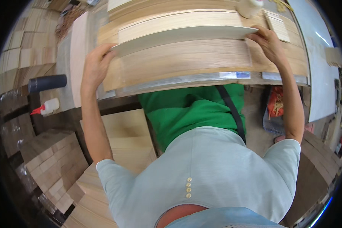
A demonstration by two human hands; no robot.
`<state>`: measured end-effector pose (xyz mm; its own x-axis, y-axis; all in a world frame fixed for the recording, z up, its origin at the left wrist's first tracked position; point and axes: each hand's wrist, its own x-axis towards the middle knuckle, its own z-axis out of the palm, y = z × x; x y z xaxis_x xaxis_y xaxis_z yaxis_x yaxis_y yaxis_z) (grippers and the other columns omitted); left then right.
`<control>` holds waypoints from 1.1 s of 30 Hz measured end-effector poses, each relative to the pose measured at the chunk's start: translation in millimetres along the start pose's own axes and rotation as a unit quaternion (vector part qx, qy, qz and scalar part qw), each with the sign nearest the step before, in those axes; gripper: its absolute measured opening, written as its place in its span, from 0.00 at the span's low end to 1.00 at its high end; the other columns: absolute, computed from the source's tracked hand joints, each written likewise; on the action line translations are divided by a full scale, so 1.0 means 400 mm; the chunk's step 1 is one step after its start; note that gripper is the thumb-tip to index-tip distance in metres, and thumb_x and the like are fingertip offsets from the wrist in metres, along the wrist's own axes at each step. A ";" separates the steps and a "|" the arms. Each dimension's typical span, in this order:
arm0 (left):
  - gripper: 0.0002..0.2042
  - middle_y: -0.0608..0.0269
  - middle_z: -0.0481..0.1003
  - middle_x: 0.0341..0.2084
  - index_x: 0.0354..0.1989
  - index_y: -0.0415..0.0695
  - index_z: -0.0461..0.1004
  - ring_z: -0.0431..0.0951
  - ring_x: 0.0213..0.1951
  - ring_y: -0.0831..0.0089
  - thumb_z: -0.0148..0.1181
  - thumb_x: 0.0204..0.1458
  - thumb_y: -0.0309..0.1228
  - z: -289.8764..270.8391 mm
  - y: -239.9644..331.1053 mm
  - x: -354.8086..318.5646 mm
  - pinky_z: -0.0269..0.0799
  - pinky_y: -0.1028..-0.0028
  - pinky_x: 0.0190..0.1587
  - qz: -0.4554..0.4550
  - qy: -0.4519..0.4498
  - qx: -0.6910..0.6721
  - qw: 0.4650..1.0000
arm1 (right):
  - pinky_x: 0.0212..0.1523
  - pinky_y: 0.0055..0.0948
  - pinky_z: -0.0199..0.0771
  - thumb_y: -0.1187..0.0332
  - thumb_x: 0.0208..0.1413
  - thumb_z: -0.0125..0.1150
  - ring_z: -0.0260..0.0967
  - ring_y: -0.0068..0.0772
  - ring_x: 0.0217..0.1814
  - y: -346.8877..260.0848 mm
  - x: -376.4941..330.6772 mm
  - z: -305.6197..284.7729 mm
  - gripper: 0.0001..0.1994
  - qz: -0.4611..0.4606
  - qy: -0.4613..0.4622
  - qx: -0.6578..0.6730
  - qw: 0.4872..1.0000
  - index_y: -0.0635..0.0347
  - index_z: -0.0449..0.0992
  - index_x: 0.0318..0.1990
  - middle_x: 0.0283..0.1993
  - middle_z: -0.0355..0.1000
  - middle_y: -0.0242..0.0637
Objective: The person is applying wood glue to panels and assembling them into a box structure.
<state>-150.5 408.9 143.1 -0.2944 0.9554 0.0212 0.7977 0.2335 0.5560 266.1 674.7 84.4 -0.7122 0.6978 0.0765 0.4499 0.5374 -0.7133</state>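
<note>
A long, thin, pale board (182, 37) spans the work surface from side to side, tilted with its greyish face towards me. My left hand (97, 64) pinches its left end between thumb and fingers. At the opposite end, my right hand (269, 42) grips the other tip the same way. Beneath and nearer to me lies a flat wooden board (186, 57) with visible grain. Behind the held board rests another pale wooden board (182, 22). These sit on a wider wooden panel (296, 57) at the table's front edge.
A white bottle (250, 7) stands at the back right beside short wood strips (276, 26). Left are a dark cylinder (47, 83) and a white squeeze bottle (49, 106) with a red tip. Stacked wood blocks (53, 167) fill the lower left; an orange bag (276, 102) lies below right.
</note>
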 end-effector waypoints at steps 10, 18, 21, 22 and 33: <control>0.16 0.51 0.76 0.44 0.49 0.40 0.75 0.75 0.47 0.56 0.62 0.50 0.24 0.040 0.094 0.020 0.70 0.65 0.50 0.128 0.041 0.171 0.976 | 0.46 0.32 0.73 0.71 0.60 0.58 0.75 0.33 0.42 -0.041 -0.009 -0.008 0.13 0.032 -0.006 -0.013 0.999 0.62 0.73 0.51 0.39 0.78 0.42; 0.14 0.56 0.77 0.33 0.46 0.44 0.76 0.77 0.36 0.58 0.62 0.49 0.24 0.196 0.239 0.089 0.71 0.63 0.40 0.216 0.060 0.120 0.967 | 0.53 0.36 0.72 0.54 0.55 0.63 0.72 0.43 0.53 0.078 -0.046 -0.129 0.29 0.126 0.258 -0.101 0.953 0.65 0.68 0.59 0.50 0.74 0.50; 0.13 0.57 0.77 0.30 0.45 0.44 0.76 0.77 0.34 0.58 0.61 0.50 0.24 0.198 0.246 0.093 0.71 0.64 0.38 0.217 0.061 0.118 0.967 | 0.55 0.45 0.69 0.42 0.47 0.66 0.67 0.60 0.57 0.172 -0.051 -0.155 0.45 0.202 0.247 -0.298 0.900 0.74 0.62 0.62 0.52 0.69 0.66; 0.13 0.57 0.77 0.29 0.45 0.44 0.76 0.77 0.33 0.58 0.61 0.50 0.24 0.197 0.242 0.090 0.71 0.64 0.37 0.213 0.064 0.118 0.968 | 0.56 0.44 0.68 0.43 0.47 0.66 0.67 0.59 0.58 0.171 -0.049 -0.152 0.46 0.230 0.219 -0.289 0.903 0.74 0.61 0.62 0.54 0.68 0.66; 0.12 0.53 0.77 0.35 0.48 0.44 0.76 0.77 0.37 0.55 0.57 0.54 0.25 0.195 0.242 0.091 0.70 0.63 0.40 0.201 0.048 0.100 0.973 | 0.49 0.36 0.72 0.57 0.48 0.70 0.72 0.41 0.50 0.247 -0.094 -0.175 0.31 0.118 0.346 -0.199 0.909 0.71 0.70 0.53 0.49 0.73 0.53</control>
<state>-42.9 480.5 132.8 0.0215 0.9579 0.2864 0.9426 -0.1149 0.3136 375.2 734.6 60.0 -0.1236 0.8725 0.4727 0.8036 0.3675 -0.4682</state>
